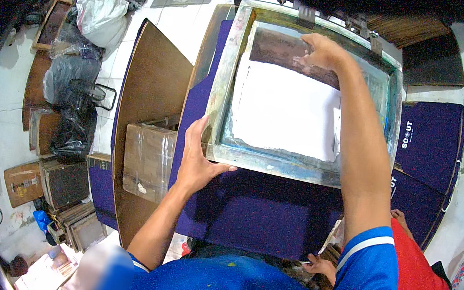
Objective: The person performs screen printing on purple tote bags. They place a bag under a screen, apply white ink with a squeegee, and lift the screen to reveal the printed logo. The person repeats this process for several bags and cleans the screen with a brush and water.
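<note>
A screen printing frame (275,164) with a paint-stained wooden border lies over dark blue fabric (253,210). Inside the border is a bright white area (287,111), with a brownish band along its far side. My left hand (198,161) spans the frame's near left corner, fingers along the left side and thumb along the near edge. My right arm crosses the frame's right part. Above the brownish band, my right hand (325,51) has its index finger extended and thumb apart; no held thing shows there. Its other fingers are partly hidden.
A brown board (153,79) and a taped carton (149,158) stand left of the fabric. Plastic bags (101,12) and stacked frames (80,225) lie farther left. Right, a person in red (417,275) sits close; another person's hand (321,267) touches the fabric's near edge. Printed blue fabric (430,139) lies beyond.
</note>
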### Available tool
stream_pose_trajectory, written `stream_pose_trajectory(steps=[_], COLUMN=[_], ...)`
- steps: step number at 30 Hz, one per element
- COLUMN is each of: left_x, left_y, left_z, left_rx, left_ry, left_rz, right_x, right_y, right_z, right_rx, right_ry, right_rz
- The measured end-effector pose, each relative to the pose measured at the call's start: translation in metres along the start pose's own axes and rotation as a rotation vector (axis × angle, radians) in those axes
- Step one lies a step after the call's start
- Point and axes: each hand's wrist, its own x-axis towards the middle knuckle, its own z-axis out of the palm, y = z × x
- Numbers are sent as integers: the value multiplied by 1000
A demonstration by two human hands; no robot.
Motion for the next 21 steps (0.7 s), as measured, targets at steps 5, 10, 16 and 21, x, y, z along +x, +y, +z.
stream_pose_trajectory(steps=[5,10,16,21], left_x=[4,10,14,72], left_y=[3,18,77,116], left_z=[-5,-25,-91,-127], left_rx=[-76,-100,-364,-480], left_ry=[-40,-47,110,426], left_rz=[-132,-73,35,626], right_x=[-120,-229,-229,-175], right_y=[-80,-166,-178,-124], right_z=[68,68,-11,-154], right_rx=[-224,-65,-335,-292], right_ry=[290,358,790,939], right_rz=[108,97,67,215])
